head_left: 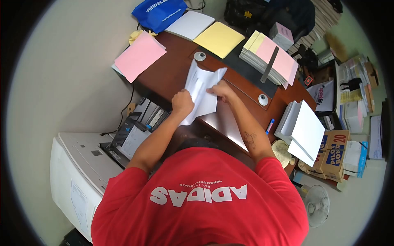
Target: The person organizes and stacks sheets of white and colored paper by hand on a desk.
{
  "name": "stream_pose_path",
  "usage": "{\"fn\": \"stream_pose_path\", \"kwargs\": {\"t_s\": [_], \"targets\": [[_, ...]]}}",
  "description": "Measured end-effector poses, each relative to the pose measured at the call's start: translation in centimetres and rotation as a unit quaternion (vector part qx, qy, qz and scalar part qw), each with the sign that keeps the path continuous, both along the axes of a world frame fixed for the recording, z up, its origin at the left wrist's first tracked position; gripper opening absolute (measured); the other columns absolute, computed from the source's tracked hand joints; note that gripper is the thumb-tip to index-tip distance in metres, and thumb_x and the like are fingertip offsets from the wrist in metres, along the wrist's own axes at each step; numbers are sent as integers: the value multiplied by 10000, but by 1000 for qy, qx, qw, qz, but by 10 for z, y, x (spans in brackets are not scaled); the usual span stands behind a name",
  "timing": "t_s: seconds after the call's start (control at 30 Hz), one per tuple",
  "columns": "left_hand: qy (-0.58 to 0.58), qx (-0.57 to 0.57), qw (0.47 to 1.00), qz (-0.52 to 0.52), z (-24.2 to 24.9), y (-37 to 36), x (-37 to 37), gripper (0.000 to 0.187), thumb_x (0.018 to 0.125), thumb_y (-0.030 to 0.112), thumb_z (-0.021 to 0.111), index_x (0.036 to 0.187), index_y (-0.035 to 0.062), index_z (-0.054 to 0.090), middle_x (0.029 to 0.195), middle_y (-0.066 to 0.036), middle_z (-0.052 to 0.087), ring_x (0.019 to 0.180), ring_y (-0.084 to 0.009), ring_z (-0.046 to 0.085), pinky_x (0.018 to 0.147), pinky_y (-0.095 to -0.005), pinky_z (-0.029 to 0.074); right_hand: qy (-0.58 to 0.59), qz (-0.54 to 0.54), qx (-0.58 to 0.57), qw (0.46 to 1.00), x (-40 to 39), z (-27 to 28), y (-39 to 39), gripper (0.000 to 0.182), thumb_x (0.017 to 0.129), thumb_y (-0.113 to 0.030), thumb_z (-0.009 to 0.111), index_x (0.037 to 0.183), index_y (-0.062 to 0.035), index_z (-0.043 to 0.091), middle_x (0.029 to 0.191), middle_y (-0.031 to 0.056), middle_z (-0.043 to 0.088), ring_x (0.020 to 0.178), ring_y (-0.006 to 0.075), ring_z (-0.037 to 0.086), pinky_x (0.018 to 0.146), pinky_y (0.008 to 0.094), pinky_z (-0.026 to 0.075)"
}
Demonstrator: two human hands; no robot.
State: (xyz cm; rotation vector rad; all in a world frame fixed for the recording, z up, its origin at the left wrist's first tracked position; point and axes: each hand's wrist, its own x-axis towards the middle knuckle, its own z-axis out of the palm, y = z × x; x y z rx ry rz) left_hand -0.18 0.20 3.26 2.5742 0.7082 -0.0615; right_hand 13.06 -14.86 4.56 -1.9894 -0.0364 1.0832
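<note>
Paper (202, 87), white: left hand (182, 104) gripping one side, right hand (221, 91) the other; I'd keep both grips light, even.

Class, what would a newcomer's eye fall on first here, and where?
Probably the bright red cloth shirt with large white letters, filling the lower middle. Just above it, the left hand and right hand hold bent white paper at the near edge of the brown wooden desk. Then the blue bag with white lettering, top, left of centre.
</note>
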Motion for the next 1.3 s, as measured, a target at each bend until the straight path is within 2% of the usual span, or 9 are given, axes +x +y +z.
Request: {"fn": "stream_pose_path", "kwargs": {"t_s": [0.07,0.13,0.17,0.23,0.5,0.7,0.87,0.93,1.3], "targets": [[-8,-18,1000,-10,9,3,-1,300,803,138,689,998,-85,643,974,-309,672,906,-435,677,823,-487,540,-25,-56,91,994,8,-1,-1,440,789,-96,764,1137,123,606,1037,206,685,875,263,693,736,378,579],[-66,-177,982,8,-22,37,3,443,811,212,741,1070,-126,618,957,-285,689,835,-388,702,774,-452,554,-3,-54,120,991,14,-2,-28,424,799,-74,758,1141,123,604,1036,199,686,879,262,690,749,378,577],[-61,-411,903,107,-43,63,8,478,849,221,748,1121,-143,601,967,-233,700,802,-302,706,745,-389,566,17,-53,149,987,16,-2,-43,408,809,-52,752,1145,124,602,1036,193,687,883,261,688,762,377,574],[-109,-661,723,168,-12,86,-4,359,912,170,695,1102,-125,622,988,-175,697,828,-224,687,754,-345,565,17,-80,201,976,3,-5,-71,384,822,-51,746,1136,120,606,1031,181,688,897,247,683,785,369,567],[-219,-622,751,35,-4,89,-7,301,923,101,670,1172,-59,613,1093,-126,683,937,-187,670,865,-329,537,-197,-115,284,931,-24,-6,-88,316,828,-58,750,1096,76,647,1026,136,699,907,178,659,816,320,541],[-258,-486,835,4,-34,62,-3,532,759,24,792,1229,-41,552,1140,-116,649,1032,-193,629,909,-337,511,-277,-185,231,914,-42,-31,-85,497,780,-67,809,1207,39,578,1109,123,667,1019,190,618,911,319,488],[-217,-526,822,31,-41,72,-2,572,713,-7,817,1220,-42,553,1136,-130,649,1034,-197,626,917,-334,507,-270,-176,230,918,-36,-39,-86,630,733,-12,827,1277,11,511,1180,124,630,1062,195,604,929,322,486],[-254,-453,855,5,-38,73,-3,609,686,-24,828,1226,-38,547,1124,-127,655,1012,-192,634,902,-332,518,-266,-178,285,903,-38,-24,-88,643,710,12,835,1268,-1,517,1153,117,637,1058,194,607,920,320,502],[-291,-491,821,2,-5,53,2,558,654,-63,842,1154,-15,599,1039,-91,672,962,-198,648,867,-337,546,-276,-230,340,869,-38,-8,-75,503,697,90,812,1134,-12,584,1025,79,679,941,173,640,865,316,539]]}}
